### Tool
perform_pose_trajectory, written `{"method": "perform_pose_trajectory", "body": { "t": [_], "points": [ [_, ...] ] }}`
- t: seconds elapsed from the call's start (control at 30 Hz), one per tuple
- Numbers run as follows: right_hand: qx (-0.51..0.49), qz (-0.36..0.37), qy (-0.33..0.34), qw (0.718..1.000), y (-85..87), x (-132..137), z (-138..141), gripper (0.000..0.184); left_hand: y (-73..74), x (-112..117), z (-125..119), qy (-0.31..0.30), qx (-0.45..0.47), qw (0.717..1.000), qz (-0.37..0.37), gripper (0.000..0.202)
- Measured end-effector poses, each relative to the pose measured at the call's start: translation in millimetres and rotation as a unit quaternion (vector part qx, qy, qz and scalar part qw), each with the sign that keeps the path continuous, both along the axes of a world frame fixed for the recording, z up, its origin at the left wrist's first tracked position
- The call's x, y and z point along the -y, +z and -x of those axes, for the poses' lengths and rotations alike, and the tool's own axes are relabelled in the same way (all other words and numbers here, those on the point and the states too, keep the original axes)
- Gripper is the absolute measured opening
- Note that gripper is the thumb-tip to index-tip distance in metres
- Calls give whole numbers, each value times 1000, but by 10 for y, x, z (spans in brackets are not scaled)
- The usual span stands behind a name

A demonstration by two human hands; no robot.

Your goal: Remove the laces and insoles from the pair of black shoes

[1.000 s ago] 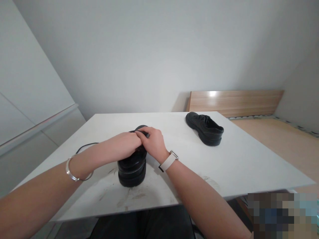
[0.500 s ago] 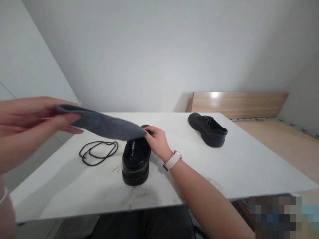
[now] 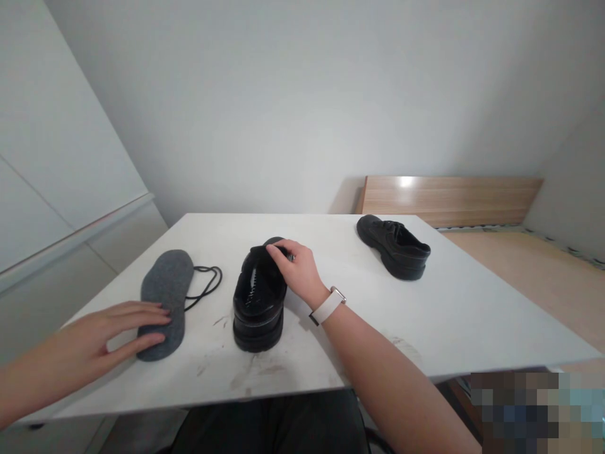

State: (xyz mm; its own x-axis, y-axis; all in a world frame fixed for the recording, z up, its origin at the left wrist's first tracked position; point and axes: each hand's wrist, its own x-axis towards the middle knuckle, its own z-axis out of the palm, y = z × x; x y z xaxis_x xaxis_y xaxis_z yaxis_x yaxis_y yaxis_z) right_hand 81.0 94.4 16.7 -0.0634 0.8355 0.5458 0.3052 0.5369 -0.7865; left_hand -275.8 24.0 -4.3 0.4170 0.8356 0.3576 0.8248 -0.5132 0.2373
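A grey felt insole [image 3: 166,284] lies flat on the white table at the left, partly covering a coiled black shoelace [image 3: 210,287]. My left hand [image 3: 127,328] rests over the insole's near half, fingers spread and touching it. To the right of it a black leather shoe [image 3: 258,302] stands with its heel toward me and its opening upward. My right hand [image 3: 295,265], with a watch on a pale strap at the wrist, grips the shoe's tongue or upper edge between thumb and fingers. Part of that grip is hidden behind the hand.
Another black shoe [image 3: 394,246], laced, stands farther back at the right on the white table [image 3: 331,353]. Dark scuff marks show near the table's front edge. Behind, a wooden board [image 3: 454,195] stands by a bed frame; a pale wall closes the back.
My left hand has brought the grey insole down from above the shoe onto the table at the left, over part of the shoelace, and loosened its hold. My right hand stays on the shoe.
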Motion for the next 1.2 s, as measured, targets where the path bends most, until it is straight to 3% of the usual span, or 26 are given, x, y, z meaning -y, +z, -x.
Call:
{"method": "perform_pose_trajectory", "body": {
  "t": [0.07,0.17,0.27,0.37,0.4,0.47,0.57,0.67,0.73,0.87,0.97,1.1,1.2],
  "points": [
    [-1,-3,2,1000,-2,-2,-1,19,-105,-49,116,-42,-33,998,18,20],
    [-1,-4,4,1000,-5,-5,0,18,-37,-21,-13,-45,-36,997,-47,20],
    [2,-8,4,1000,-5,-6,2,18,106,155,-549,-12,5,996,-87,29],
    [10,-16,3,1000,-7,-3,0,18,138,354,-1190,-64,30,996,-50,66],
    [12,-18,2,1000,-10,-3,-1,18,123,398,-1360,-56,61,995,-50,76],
    [8,-22,0,1000,-23,-2,0,17,81,441,-1603,-41,120,991,-51,79],
    [-4,-42,-7,999,-57,-6,12,17,45,430,-1775,-15,120,991,-66,62],
    [-14,-84,-24,996,-73,-2,15,18,66,401,-1833,-8,85,993,-86,28],
    [-13,-108,-37,993,-50,22,-1,20,102,386,-1829,-26,95,991,-88,17],
    [-13,-149,-26,988,79,134,-60,29,245,337,-1710,-45,140,985,-94,17],
    [-24,-184,-41,982,167,217,-87,30,438,227,-1576,-13,168,980,-108,21],
    [-24,-200,-104,974,177,227,-90,30,700,-137,-1377,50,203,967,-148,26],
    [-25,-194,-115,974,137,184,-80,25,773,-553,-1143,110,192,957,-189,29]
  ]
}}
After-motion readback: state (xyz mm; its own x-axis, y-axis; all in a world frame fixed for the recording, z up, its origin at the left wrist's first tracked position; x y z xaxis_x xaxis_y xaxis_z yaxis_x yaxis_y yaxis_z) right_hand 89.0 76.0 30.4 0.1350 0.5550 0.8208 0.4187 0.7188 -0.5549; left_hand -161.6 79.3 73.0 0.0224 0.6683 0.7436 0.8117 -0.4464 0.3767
